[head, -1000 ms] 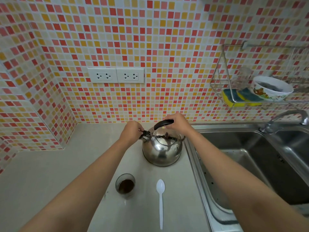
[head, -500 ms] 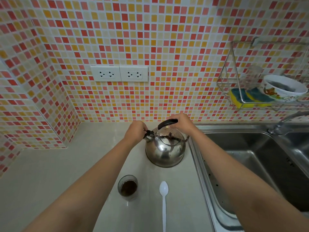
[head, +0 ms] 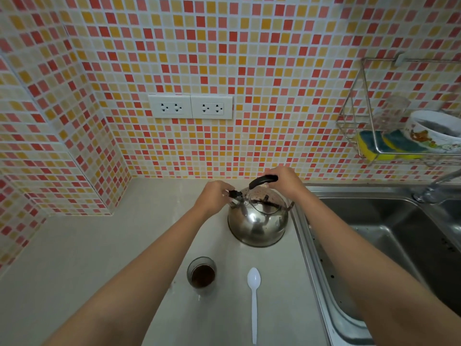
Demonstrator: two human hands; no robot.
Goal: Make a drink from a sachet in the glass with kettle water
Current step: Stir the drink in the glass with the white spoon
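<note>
A shiny steel kettle (head: 258,222) stands on the pale counter, close to the sink's left rim. My right hand (head: 285,181) grips its black handle (head: 263,180) from the far side. My left hand (head: 214,197) is closed on the black cap of the spout (head: 234,194) at the kettle's left. In front of the kettle stands a small glass (head: 201,274) with dark brown liquid or powder in its bottom. A white plastic spoon (head: 254,299) lies to the right of the glass, bowl toward the kettle.
A steel sink (head: 389,236) lies to the right, its tap (head: 434,187) at the back. A wire rack (head: 364,136) on the tiled wall holds sponges and a bowl (head: 434,132). Two sockets (head: 190,106) sit on the wall. The counter (head: 74,258) stretches left to a tiled corner.
Hands and kettle keep their places; only the camera view has shifted slightly to the left, so the whole scene sits a little further right in the frame.
</note>
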